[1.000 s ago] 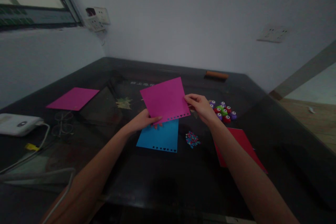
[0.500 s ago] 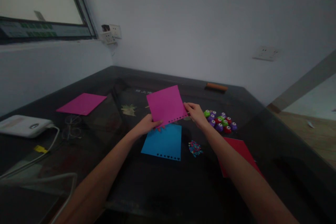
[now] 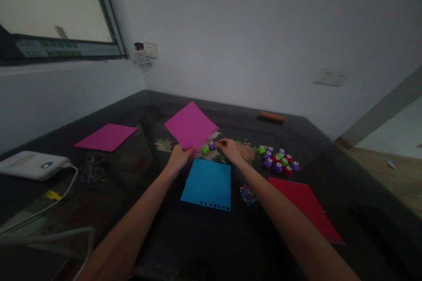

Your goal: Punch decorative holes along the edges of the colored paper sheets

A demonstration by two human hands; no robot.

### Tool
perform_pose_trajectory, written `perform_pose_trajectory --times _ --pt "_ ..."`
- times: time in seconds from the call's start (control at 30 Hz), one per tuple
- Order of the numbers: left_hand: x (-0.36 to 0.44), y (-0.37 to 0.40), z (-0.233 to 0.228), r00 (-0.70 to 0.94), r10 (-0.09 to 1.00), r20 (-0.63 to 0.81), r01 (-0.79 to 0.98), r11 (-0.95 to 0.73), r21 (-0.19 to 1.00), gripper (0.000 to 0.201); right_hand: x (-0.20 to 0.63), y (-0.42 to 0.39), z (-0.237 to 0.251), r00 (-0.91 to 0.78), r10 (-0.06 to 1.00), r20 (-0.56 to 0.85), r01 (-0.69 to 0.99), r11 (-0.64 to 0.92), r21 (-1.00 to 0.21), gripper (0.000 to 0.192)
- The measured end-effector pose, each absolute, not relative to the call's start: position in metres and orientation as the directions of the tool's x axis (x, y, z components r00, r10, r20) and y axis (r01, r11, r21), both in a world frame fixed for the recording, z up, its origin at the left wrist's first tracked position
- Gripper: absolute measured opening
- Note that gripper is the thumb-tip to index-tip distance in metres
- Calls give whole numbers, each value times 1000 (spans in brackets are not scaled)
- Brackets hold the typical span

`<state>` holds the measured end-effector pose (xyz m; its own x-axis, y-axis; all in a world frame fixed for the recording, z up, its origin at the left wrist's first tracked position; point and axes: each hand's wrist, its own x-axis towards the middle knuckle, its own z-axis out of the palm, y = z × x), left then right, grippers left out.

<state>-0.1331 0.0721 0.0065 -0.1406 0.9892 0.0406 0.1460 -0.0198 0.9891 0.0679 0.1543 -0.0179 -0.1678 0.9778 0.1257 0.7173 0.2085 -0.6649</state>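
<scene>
A magenta paper sheet [image 3: 190,125] is held at its near corner by the left hand [image 3: 179,158], the fingers closed on the edge — the sheet is tilted up off the dark tabletop [image 3: 211,237] and leans away toward the far left. A row of small punched holes can be seen along its right edge. The right hand [image 3: 229,149] is set down just right of that corner, its fingertips pinched around a small purple punch [image 3: 212,145]; a green punch [image 3: 205,149] sits touching it on the left, between the two hands.

Just near of the hands a blue sheet [image 3: 207,183] lies flat, with a line of punched holes along its near edge. To the right of it a small heap of paper confetti [image 3: 246,194] is found, and beyond that a red sheet [image 3: 306,204]. A cluster of punches [image 3: 278,160] in green, purple and red is grouped on the right — well apart from the right hand. A second magenta sheet [image 3: 106,136] lies far left.
</scene>
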Motion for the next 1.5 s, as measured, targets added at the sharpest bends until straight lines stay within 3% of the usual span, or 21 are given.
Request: perform_pose_trajectory --times 0.33,0.63,0.8,0.97,1.07,1.23,1.33,1.5 --pt "-129 72 7 -112 993 31 75 -23 997 16 34 144 -10 -242 960 137 899 276 -340 29" --pt "-125 71 7 -82 995 56 93 -49 994 17 35 150 -16 -200 972 122 923 229 -310 27" --pt "-122 69 8 -49 999 16 100 -11 995 18 45 147 -14 -203 970 135 893 240 -381 28" --pt "-117 66 8 10 1000 6 81 -7 997 17 68 132 -5 -210 965 157 791 262 -553 26" --pt "-113 64 6 51 999 -2 45 0 999 22 85 121 -4 -238 959 151 664 274 -696 21" --pt "-105 58 6 93 994 -59 68 53 996 30 112 93 -4 -273 961 43 323 134 -937 26" --pt "-97 53 6 133 985 -107 98 94 991 30 128 66 5 -290 957 -15 237 57 -970 38" --pt "-80 39 4 217 966 -139 68 127 990 32 151 22 22 -303 945 -125 206 -63 -977 42"
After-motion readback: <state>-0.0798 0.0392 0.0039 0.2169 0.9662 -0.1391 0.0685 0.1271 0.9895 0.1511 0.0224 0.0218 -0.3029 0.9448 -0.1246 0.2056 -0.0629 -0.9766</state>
